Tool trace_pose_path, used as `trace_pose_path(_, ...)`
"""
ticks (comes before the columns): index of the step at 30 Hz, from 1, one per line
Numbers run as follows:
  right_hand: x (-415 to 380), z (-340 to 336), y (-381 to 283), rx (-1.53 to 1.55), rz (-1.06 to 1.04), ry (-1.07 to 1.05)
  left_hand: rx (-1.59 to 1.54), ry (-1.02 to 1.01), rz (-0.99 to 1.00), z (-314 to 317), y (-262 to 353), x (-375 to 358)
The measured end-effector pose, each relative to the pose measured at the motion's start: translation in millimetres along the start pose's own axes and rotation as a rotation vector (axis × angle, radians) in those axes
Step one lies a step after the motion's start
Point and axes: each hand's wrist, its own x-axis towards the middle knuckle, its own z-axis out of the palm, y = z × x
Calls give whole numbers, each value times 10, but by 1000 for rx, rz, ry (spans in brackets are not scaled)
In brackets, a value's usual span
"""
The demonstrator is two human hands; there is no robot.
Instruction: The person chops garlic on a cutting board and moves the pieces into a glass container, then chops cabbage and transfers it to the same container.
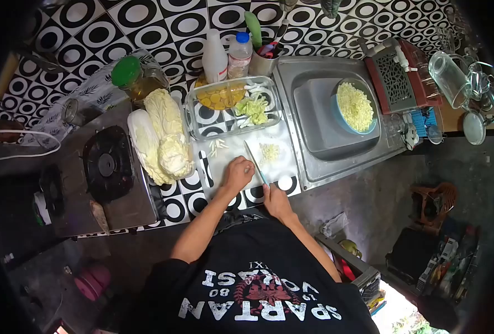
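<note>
Right hand (277, 201) clamped on knife (257, 166), left hand (239, 172) curled just beside it, hold unclear; a sideways slip could cut the left.

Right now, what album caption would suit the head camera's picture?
The right hand holds a knife, the left hand beside it, near a small chopped pile; a heaped bowl sits at the sink.

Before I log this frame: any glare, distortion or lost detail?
Head view: fisheye bend, rim fading to black; head view, lower right: bright patch washed out; head view, left: murky beyond the stove; head view, centre: knife, left hand and right hand readable, no obvious motion blur.
</note>
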Motion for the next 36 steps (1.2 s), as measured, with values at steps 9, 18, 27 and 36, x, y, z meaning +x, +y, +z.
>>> trace_pose_path(9,141,27,-191,-58,8,54,30,39,78,-16,-38,3)
trace_pose_path(18,-88,-83,90,179,4,38,-55,101,-137,-344,56,67)
trace_pose_path(27,-260,-107,346,42,1,-29,208,258,-219,-663,-114,178)
trace_pose_path(36,-267,-116,346,61,52,-9,354,66,-292,-788,-62,251)
